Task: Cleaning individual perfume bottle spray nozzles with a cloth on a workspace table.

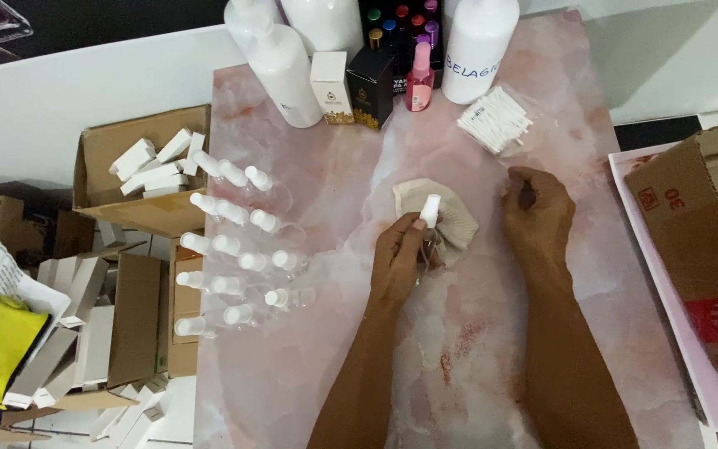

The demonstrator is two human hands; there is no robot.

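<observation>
Head view: your left hand (398, 259) grips a small clear spray bottle (428, 224) with a white cap over a beige cloth (452, 218) at mid-bench.

Your right hand (535, 218) is curled loosely closed just beside the cloth; you cannot tell whether it holds anything. Along the far edge of the pink marbled bench (492, 349) stand tall white bottles (286, 71), a white carton (331, 87), a black carton (371, 86) and a pink spray bottle (419, 81), with a clear bag of cotton swabs (496, 119) near them. Rows of capped clear bottles (238, 245) lie on your left side. Beyond that edge sits a brown box of small white cartons (147, 166). A corrugated box (708, 241) crowds your right side. Bare bench lies toward you.
</observation>
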